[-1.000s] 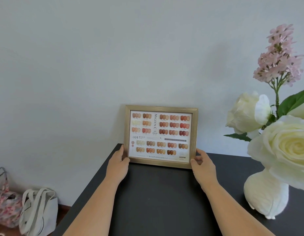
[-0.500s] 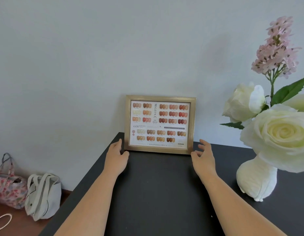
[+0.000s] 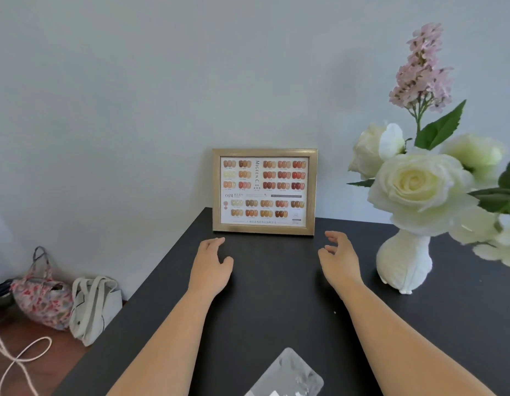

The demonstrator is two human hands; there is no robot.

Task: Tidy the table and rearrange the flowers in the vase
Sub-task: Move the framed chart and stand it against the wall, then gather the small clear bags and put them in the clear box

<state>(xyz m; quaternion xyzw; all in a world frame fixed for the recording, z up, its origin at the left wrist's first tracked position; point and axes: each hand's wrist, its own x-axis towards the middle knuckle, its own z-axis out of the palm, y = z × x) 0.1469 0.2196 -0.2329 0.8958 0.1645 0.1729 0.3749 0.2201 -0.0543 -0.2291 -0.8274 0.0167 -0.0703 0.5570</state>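
The black table [image 3: 276,295] has bare room in front; its left edge drops to the floor. The vase [image 3: 403,261] of flowers [image 3: 413,187] stands right, untouched; rearranging looks next. The frame [image 3: 264,191] stands by the wall. Left hand [image 3: 211,265] and right hand [image 3: 338,260] hover, each grip loose, holding nothing

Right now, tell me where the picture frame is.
In the head view the picture frame stands upright at the table's far edge against the wall, left of the white vase.

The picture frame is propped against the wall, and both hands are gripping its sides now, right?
Not quite. The head view shows the picture frame propped against the wall, but the left hand and right hand are open, clear of it.
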